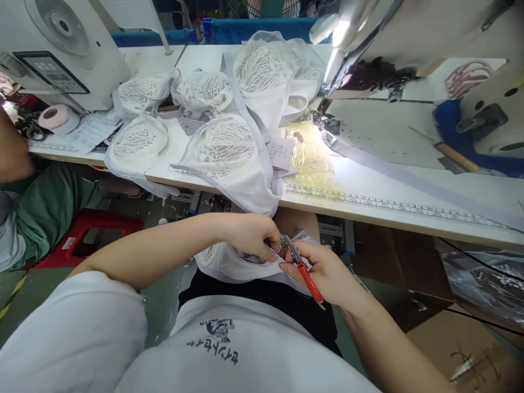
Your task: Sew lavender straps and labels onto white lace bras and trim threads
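A white lace bra (pixel 229 265) lies across my lap. My left hand (pixel 257 237) pinches its edge near the middle. Close beside it, my right hand (pixel 315 265) holds a small tool with a red handle (pixel 310 283) and metal blades, and its thumb and finger also touch the bra's fabric. The tool's blades point up and away from me, between the fingers. Several more white lace bras (pixel 227 144) are piled on the white sewing table (pixel 368 204), one hanging over its front edge.
A sewing machine (pixel 409 33) with a lit lamp stands at the right. A lilac strap (pixel 401 174) runs across the table. Another machine (pixel 77 49), a thread spool (pixel 58 118) and a person's arm (pixel 12 147) are at the left, above a red stool (pixel 88 237).
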Motion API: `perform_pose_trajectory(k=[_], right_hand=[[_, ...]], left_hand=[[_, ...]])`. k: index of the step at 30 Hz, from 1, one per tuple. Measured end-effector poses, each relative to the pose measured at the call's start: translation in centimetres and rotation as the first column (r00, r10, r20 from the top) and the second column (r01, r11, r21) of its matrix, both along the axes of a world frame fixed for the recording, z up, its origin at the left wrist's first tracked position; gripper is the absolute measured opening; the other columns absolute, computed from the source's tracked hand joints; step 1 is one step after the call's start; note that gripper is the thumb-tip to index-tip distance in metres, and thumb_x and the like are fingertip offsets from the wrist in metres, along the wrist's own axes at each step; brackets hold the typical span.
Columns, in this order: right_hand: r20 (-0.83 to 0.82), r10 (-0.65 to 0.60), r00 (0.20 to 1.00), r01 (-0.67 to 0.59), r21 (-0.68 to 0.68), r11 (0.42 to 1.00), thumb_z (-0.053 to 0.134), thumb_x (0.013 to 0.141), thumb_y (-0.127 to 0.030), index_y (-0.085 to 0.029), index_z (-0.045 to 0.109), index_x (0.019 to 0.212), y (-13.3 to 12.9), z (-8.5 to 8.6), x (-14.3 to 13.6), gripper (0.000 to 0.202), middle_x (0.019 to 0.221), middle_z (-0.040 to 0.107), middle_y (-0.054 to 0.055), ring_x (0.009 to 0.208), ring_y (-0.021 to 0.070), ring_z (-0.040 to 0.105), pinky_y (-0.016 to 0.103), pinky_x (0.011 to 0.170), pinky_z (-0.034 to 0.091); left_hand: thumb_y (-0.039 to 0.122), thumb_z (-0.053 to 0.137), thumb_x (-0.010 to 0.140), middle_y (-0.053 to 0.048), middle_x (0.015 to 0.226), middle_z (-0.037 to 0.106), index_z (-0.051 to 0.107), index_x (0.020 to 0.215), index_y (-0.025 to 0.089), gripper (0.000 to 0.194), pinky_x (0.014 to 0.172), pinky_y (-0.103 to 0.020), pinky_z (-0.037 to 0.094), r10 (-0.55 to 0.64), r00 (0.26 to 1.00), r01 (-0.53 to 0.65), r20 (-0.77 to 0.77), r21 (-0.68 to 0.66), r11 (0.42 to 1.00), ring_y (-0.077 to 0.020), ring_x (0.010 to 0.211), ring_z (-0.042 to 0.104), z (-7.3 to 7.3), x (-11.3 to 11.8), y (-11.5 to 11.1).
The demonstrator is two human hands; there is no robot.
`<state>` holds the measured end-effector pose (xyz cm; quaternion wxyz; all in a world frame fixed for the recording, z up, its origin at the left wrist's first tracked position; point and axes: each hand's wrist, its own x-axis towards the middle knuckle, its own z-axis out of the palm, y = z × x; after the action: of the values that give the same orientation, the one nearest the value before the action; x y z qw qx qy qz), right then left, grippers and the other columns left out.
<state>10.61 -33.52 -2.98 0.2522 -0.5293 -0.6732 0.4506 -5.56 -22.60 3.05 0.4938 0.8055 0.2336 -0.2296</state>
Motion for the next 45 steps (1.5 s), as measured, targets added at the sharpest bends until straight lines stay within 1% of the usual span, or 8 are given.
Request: perform_pose_trajectory(k=[8, 16, 23, 28, 33, 41, 43, 45], right_hand=[[-0.109, -0.015, 0.994, 0.019, 0.037, 0.999, 0.057, 0.075, -0.024, -0.02, 0.042, 0.062, -0.2, -0.4, -0.1, 0.02, 0.059, 0.039, -0.005, 0.052, 0.01, 0.035, 0.022, 0.047, 0.033], [-0.237, -0.14, 0.961, 0.111, -0.133, 0.985, 0.064, 0.074, -0.031, -0.019, 0.048, 0.063, -0.3, -0.3, -0.1, 0.022, 0.06, 0.047, -0.003, 0.048, 0.0091, 0.039, 0.022, 0.044, 0.036], [-0.335, -0.317, 0.887, 0.326, -0.029, 0.945, 0.075, 0.066, -0.033, -0.021, 0.058, 0.072, -0.3, -0.9, -0.6, 0.022, 0.069, 0.06, 0.001, 0.06, 0.0156, 0.055, 0.027, 0.055, 0.048], [-0.379, -0.307, 0.873, 0.347, 0.041, 0.937, 0.077, 0.065, -0.031, -0.02, 0.055, 0.067, -0.4, -1.2, -0.7, 0.024, 0.066, 0.058, 0.0, 0.061, 0.0156, 0.055, 0.028, 0.056, 0.048], [-0.373, -0.29, 0.882, 0.352, 0.109, 0.93, 0.075, 0.067, -0.031, -0.02, 0.051, 0.066, -0.4, -1.1, -1.0, 0.026, 0.064, 0.054, -0.001, 0.058, 0.0137, 0.054, 0.025, 0.05, 0.047], [-0.32, -0.326, 0.89, 0.401, 0.204, 0.893, 0.07, 0.073, -0.029, -0.021, 0.048, 0.067, -0.5, -0.9, -1.3, 0.024, 0.064, 0.055, -0.001, 0.059, 0.0143, 0.055, 0.027, 0.052, 0.048], [-0.298, -0.333, 0.895, 0.41, 0.25, 0.877, 0.067, 0.075, -0.025, -0.021, 0.048, 0.069, -0.9, -0.5, -1.5, 0.02, 0.067, 0.058, 0.0, 0.06, 0.0149, 0.056, 0.027, 0.053, 0.048], [-0.27, -0.351, 0.897, 0.422, 0.279, 0.863, 0.065, 0.075, -0.019, -0.022, 0.049, 0.07, -1.3, 0.1, -1.8, 0.017, 0.071, 0.06, 0.0, 0.059, 0.0148, 0.056, 0.027, 0.052, 0.047]], left_hand=[[0.022, 0.066, 0.072, 0.003, 0.063, 0.052, 0.059, 0.073, 0.014, 0.011, 0.05, -0.022, 0.033, -0.166, 0.985, 0.172, -0.043, 0.25, 0.953, -0.0105, 0.057, 0.044, 0.8, 1.5, 0.2], [0.023, 0.064, 0.07, 0.002, 0.059, 0.052, 0.054, 0.061, 0.016, 0.015, 0.049, -0.024, 0.033, -0.192, 0.981, 0.194, -0.033, 0.248, 0.949, -0.0116, 0.054, 0.045, 1.4, 2.0, 0.5], [0.022, 0.067, 0.065, 0.003, 0.06, 0.055, 0.059, 0.065, 0.017, 0.01, 0.056, -0.025, 0.036, -0.127, 0.992, 0.126, -0.015, 0.269, 0.955, -0.0127, 0.058, 0.049, 2.4, 2.4, 0.3], [0.029, 0.064, 0.069, 0.001, 0.065, 0.057, 0.056, 0.065, 0.016, 0.016, 0.053, -0.025, 0.036, -0.146, 0.989, 0.139, 0.027, 0.173, 0.975, -0.0131, 0.058, 0.051, 2.7, 2.1, 1.2], [0.013, 0.061, 0.066, 0.003, 0.048, 0.05, 0.055, 0.052, 0.017, 0.016, 0.052, -0.026, 0.033, -0.164, 0.985, 0.154, 0.06, 0.15, 0.977, -0.0125, 0.05, 0.047, 3.3, 2.1, 1.9], [0.012, 0.06, 0.07, 0.0, 0.057, 0.057, 0.059, 0.054, 0.017, 0.016, 0.051, -0.028, 0.03, -0.234, 0.972, 0.208, 0.021, 0.388, 0.898, -0.0128, 0.05, 0.044, 4.7, 2.3, 0.7], [0.015, 0.058, 0.073, -0.001, 0.064, 0.06, 0.064, 0.067, 0.018, 0.009, 0.049, -0.028, 0.029, -0.258, 0.965, 0.199, 0.055, 0.493, 0.847, -0.0129, 0.051, 0.044, 4.4, 1.4, -0.5], [0.018, 0.056, 0.077, -0.002, 0.068, 0.06, 0.063, 0.078, 0.018, 0.007, 0.047, -0.028, 0.027, -0.307, 0.941, 0.141, 0.144, 0.659, 0.739, -0.0131, 0.051, 0.044, 3.5, 0.2, -2.0]])
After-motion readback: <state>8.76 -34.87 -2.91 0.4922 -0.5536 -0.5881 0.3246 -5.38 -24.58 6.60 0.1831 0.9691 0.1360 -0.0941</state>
